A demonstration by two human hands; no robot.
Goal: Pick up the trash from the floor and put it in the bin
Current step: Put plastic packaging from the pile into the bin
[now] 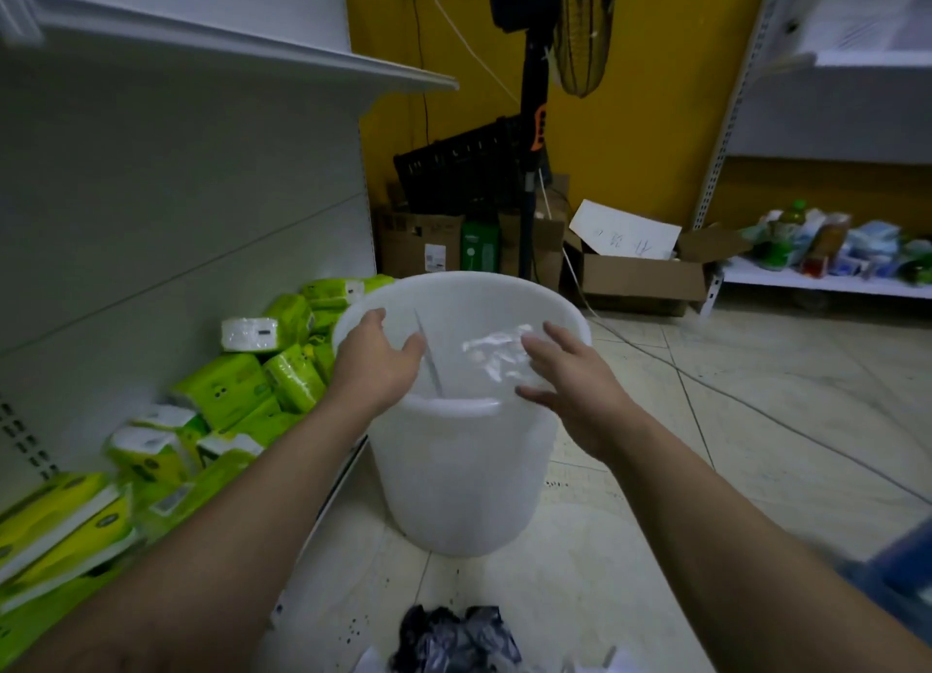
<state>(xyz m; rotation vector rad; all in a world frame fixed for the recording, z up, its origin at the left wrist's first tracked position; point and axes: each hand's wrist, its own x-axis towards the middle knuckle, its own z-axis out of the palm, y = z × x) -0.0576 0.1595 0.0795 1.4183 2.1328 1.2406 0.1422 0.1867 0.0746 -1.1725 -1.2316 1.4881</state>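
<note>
the left hand (375, 359) and right hand (570, 380) are hovering wide open over the white bin (464, 470), crumpled clear plastic (491, 352) showing in its mouth by the right fingertips; black trash (454, 637) is lying on the floor (756, 420).

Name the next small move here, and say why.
The left hand and right hand are open over the bin, and the clear plastic seems already inside. So probably draw both back and reach for the black trash on the floor nearer the person.
</note>
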